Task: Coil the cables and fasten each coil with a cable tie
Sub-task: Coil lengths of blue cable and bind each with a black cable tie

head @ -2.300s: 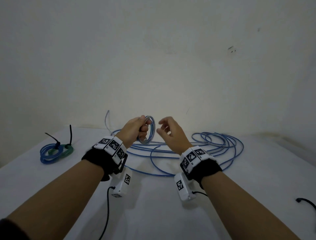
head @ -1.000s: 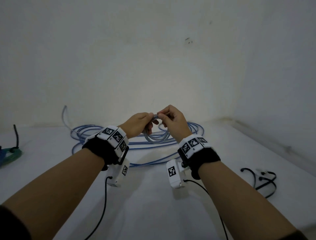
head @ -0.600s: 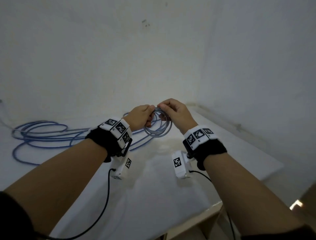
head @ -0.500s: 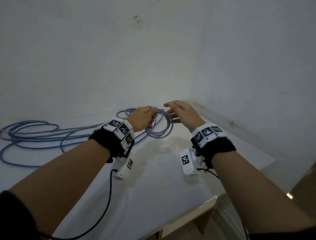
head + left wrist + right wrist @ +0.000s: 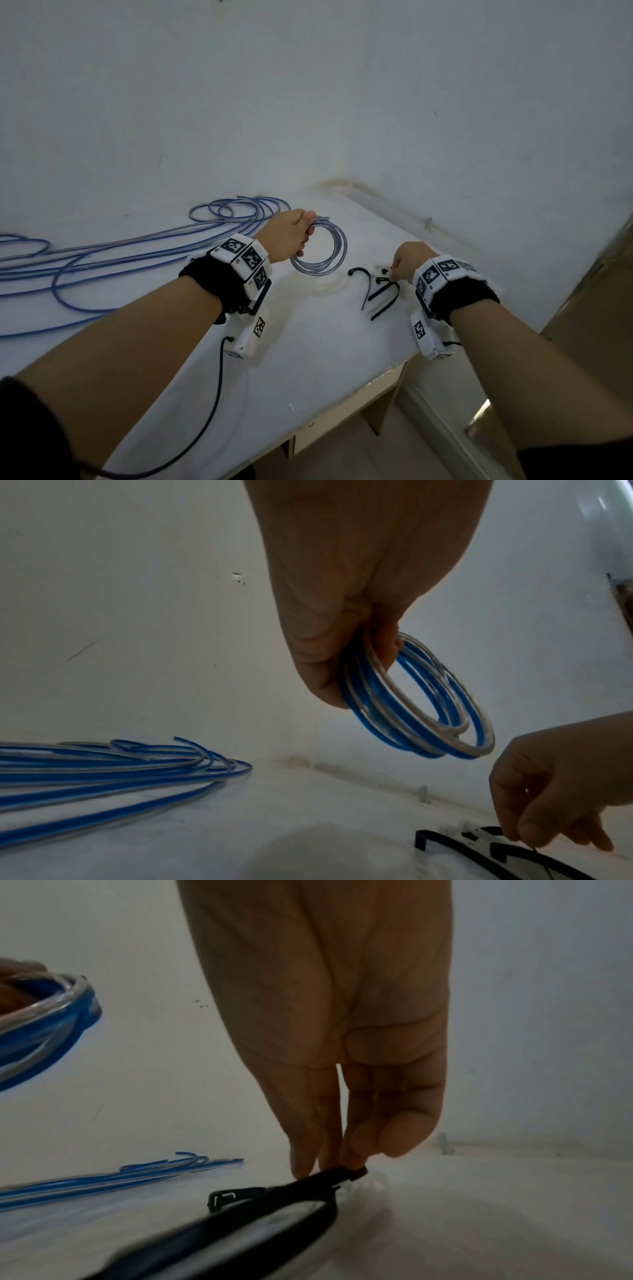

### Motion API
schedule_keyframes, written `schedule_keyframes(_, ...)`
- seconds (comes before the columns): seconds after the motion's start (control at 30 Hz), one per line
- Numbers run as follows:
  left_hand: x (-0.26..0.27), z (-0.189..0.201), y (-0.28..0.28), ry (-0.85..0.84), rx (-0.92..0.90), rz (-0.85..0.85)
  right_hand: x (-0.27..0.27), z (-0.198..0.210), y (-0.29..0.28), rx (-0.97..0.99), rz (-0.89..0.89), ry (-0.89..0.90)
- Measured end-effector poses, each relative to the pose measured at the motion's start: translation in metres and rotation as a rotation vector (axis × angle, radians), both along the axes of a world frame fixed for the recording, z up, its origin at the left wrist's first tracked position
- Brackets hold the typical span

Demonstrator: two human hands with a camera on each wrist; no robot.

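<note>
The left hand (image 5: 287, 236) grips a small blue-and-clear cable coil (image 5: 421, 704) above the white table (image 5: 308, 359), while the right hand (image 5: 406, 261) pinches a black cable tie (image 5: 329, 1176) lying there (its fingertips hidden in the head view, its near end blurred).

No readable text; wrist bands (image 5: 244, 255) bear only square code patterns.
</note>
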State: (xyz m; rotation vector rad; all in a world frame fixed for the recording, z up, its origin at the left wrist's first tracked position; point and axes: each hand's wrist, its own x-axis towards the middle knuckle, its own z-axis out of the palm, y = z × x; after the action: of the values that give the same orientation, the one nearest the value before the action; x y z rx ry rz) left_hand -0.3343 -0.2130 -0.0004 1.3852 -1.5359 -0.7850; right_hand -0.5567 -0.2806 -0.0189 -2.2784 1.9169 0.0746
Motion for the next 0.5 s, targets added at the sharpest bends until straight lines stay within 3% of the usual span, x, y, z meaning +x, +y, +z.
schedule_keyframes(0.33, 0.001, -0.002, -0.006, 0.0, 0.025, -0.003, 0.001, -0.004, -0.002, -0.023, 0.01, -0.119)
schedule_keyframes(0.5, 0.005, 0.002, -0.005, 0.008, 0.014, 0.023, 0.002, 0.013, 0.0, 0.029, 0.088, -0.13)
